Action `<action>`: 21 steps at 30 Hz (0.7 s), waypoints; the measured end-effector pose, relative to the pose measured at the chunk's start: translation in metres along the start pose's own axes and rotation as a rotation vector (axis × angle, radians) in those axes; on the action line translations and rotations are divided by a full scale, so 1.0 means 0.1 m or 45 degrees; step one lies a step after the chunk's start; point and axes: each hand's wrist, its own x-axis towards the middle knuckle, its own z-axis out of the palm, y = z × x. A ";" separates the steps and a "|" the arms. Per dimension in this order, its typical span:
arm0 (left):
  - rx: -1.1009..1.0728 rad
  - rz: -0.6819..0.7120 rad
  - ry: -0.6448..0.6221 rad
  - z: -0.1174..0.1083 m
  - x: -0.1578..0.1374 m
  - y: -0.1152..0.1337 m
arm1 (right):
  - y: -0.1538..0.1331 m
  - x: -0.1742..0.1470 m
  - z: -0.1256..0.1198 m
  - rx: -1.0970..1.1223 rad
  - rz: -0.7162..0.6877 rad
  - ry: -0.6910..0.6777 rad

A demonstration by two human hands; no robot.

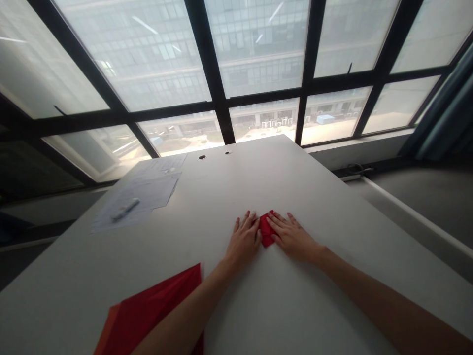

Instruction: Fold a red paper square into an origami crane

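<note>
A small folded piece of red paper [266, 230] lies flat on the white table [236, 187], between my two hands. My left hand [244, 237] rests at its left edge with the fingers spread on the tabletop. From the other side, my right hand [293, 236] lies over the paper's right part, its fingers stretched out flat and hiding some of it. Under my left forearm is a larger stack of red and orange paper sheets [155, 308], partly covered by the arm.
Printed white papers [155, 190] lie at the table's left side, with a pale, blurred pen-like object [125, 209] on them. Two round holes sit near the far edge, one of them a cable hole [201, 157]. Beyond stand large windows [258, 49]; a dark curtain [443, 118] hangs at right.
</note>
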 end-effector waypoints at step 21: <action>0.062 0.182 -0.160 0.01 -0.01 0.00 | 0.05 -0.02 0.02 -0.048 0.198 0.001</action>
